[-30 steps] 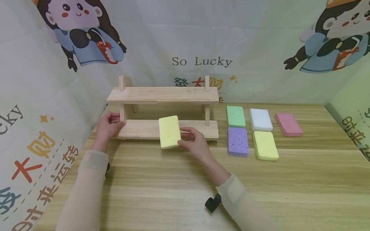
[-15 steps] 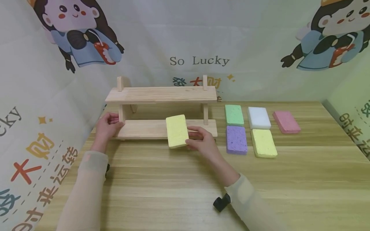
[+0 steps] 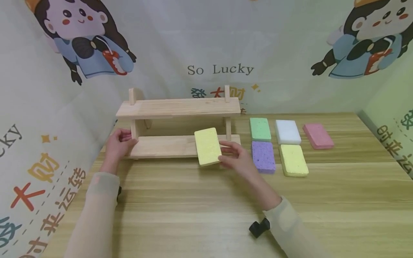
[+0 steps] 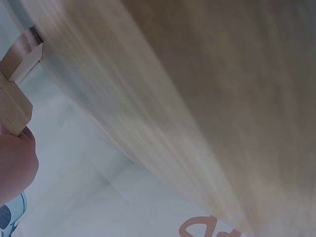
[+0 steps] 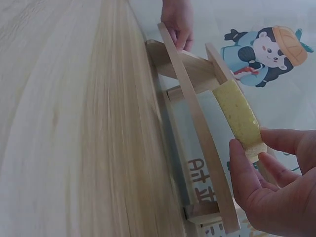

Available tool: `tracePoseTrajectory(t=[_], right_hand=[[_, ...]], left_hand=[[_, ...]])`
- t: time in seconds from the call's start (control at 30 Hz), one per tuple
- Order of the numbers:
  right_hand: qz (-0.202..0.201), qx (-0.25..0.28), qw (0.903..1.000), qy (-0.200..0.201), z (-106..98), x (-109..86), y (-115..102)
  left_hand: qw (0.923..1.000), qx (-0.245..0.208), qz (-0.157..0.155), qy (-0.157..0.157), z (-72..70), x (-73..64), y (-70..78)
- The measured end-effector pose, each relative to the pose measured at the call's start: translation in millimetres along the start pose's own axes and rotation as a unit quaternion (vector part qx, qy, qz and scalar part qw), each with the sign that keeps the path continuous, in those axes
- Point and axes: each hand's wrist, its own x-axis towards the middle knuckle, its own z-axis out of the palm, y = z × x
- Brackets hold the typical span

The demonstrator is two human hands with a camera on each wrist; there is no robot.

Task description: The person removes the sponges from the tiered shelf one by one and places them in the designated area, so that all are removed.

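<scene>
In the head view my right hand [image 3: 237,159] pinches a yellow sponge [image 3: 208,147] by its right edge, thumb in front and fingers behind. The sponge is held up in front of the two-tier wooden shelf [image 3: 177,107] and overlaps its lower board. From the right wrist view, the sponge [image 5: 239,116] shows edge-on between thumb and fingers. At the shelf's left end my left hand [image 3: 119,145] grips the wood by the lower board and upright. Only part of that hand [image 4: 17,163] appears in the left wrist view, against the wood.
Right of the shelf, several sponges lie flat on the wooden table [image 3: 193,215]: green [image 3: 260,129], purple [image 3: 263,157], white [image 3: 288,132], a second yellow sponge [image 3: 294,160] and pink [image 3: 318,136]. A printed cloth [image 3: 161,46] hangs behind and at the sides.
My right hand has moved to the right with the yellow sponge, along the front of the shelf. The left hand keeps its grip at the shelf's left end.
</scene>
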Motion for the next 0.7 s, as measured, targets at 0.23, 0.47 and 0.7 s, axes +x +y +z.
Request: tracePoseTrajectory(t=[0.23, 0.47, 0.7], right_hand=[[-0.007, -0.006, 1.0000, 0.001, -20.7, -5.2, -4.5], [-0.015, -0.009, 0.9998, 0.008, -39.7, -8.8, -7.6], [-0.023, -0.043, 0.9987, 0.017, -68.4, -18.9, -1.8]], left_hand=[[1.0000, -0.001, 0.004, 0.003, 2.9, 3.1, 1.4], [0.9998, -0.010, 0.011, 0.009, 1.8, 4.9, 1.6], [0.9999, -0.003, 0.009, 0.005, 3.0, 2.4, 0.2]])
